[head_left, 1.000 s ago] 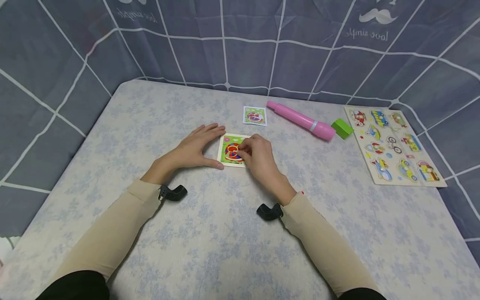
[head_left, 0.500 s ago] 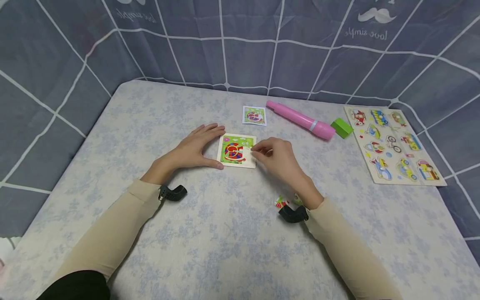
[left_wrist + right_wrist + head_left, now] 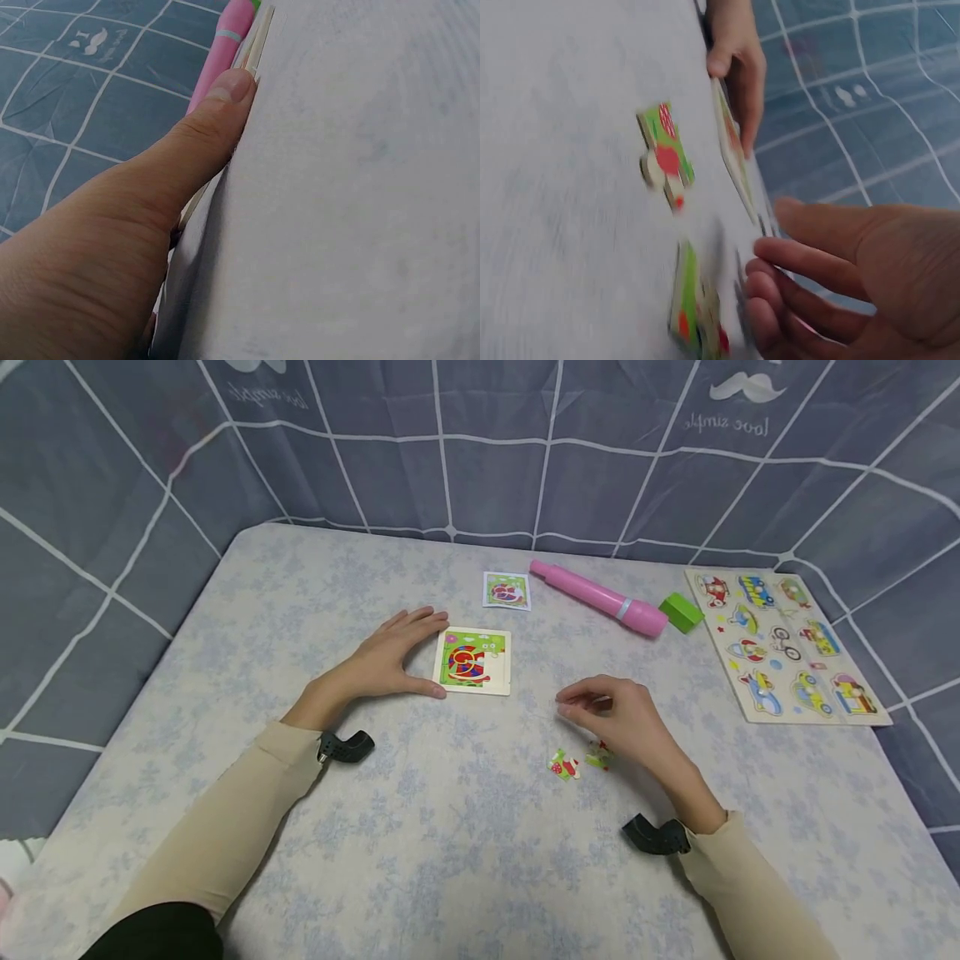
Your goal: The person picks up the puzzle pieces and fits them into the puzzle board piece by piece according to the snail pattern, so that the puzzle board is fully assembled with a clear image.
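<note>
On the near part of the blue-and-white patterned cloth [image 3: 420,827] there are two loose bits: a small green-and-red flat jigsaw piece [image 3: 564,766] and a mostly green jigsaw piece [image 3: 598,757], just apart from each other. Imo, with pieces this thin you want to pinch opposite edges with thumb and index, check which way the picture runs, then lower it flat, no forcing.

The right hand [image 3: 626,714] is just beyond the mostly green one, palm inward, fingers loosely bent, with a narrow gap to the thumb and nothing I can spot in it. Farther in, the left hand [image 3: 393,656] is spread wide, thumb at the near left corner and fingers by the far left corner of the square cream-edged snail puzzle tray [image 3: 498,677]. Good brace tbh, I'd keep that. Tray's flat, bare along its right side.

Behind it: a small white-bordered snail picture card [image 3: 506,591], plus a pink plastic-looking wand [image 3: 592,596].
</note>
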{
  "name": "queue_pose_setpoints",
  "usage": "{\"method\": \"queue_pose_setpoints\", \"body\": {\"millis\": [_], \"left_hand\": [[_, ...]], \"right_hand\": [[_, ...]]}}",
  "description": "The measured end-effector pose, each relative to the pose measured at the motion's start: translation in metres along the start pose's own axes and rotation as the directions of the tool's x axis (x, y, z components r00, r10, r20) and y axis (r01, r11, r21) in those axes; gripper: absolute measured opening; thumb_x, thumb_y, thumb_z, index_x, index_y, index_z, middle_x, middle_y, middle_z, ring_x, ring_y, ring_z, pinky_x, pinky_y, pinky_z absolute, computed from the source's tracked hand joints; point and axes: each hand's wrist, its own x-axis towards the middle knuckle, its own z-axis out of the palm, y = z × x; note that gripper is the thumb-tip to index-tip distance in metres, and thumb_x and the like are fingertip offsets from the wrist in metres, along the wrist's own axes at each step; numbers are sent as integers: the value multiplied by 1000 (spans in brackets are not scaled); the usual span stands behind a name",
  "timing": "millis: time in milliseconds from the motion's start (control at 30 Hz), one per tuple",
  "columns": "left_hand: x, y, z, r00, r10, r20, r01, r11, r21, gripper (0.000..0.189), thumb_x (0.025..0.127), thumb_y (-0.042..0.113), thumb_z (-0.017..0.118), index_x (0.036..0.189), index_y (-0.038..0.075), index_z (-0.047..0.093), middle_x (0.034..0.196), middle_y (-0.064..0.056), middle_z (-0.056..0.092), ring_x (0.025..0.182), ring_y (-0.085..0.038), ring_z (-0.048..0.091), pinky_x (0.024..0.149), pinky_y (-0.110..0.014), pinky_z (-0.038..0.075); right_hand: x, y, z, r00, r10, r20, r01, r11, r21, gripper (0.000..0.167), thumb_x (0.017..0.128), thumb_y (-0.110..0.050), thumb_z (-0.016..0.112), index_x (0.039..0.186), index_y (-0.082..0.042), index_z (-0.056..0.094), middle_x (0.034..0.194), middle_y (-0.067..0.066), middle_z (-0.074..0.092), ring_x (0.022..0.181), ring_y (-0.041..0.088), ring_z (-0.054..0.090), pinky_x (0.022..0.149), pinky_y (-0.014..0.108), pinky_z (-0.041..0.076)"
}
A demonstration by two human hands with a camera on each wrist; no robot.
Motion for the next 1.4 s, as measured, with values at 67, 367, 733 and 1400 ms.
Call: {"method": "queue_pose_setpoints", "body": {"millis": [67, 367, 733, 1400], "left_hand": [[-1, -1, 0, 1000, 0, 3, 0, 1000, -1, 113, 77, 53, 92, 165, 8, 35, 173, -9, 31, 164, -29, 15, 137, -48, 3], [0, -4, 1, 1000, -10, 13, 10, 1000, 6, 116, 77, 57, 91, 166, 11, 33, 174, -5, 30, 165, -24, 13, 137, -44, 2], [-2, -4, 0, 1000, -22, 10, 22, 1000, 2, 117, 76, 58, 91, 166, 11, 33, 174, -5, 29, 165, -24, 13, 137, -44, 3], [1, -3, 4, 1000, -21, 2, 21, 1000, 18, 116, 76, 58, 91, 166, 13, 35, 174, -3, 29, 165, -23, 14, 137, -44, 4]], "right_hand": [[-6, 6, -7, 1000, -11, 27, 11, 1000, -7, 17, 95, -22, 81, 111, -15, 82, 95, -1, 77, 86, 13, 68, 86, 27, 61], [-20, 28, -40, 977, -61, 203, 60, 998, 9, 40, 81, -25, 94, 117, -15, 78, 109, -2, 75, 94, 16, 65, 90, 19, 58], [-22, 41, -41, 919, -242, 312, 240, 970, 46, 46, 77, -29, 97, 113, -21, 70, 106, -5, 63, 95, 12, 54, 84, 20, 48], [-23, 45, -35, 931, -199, 306, 188, 980, 64, 30, 85, -18, 91, 103, -24, 67, 94, -6, 64, 84, 13, 58, 73, 23, 51]]}}
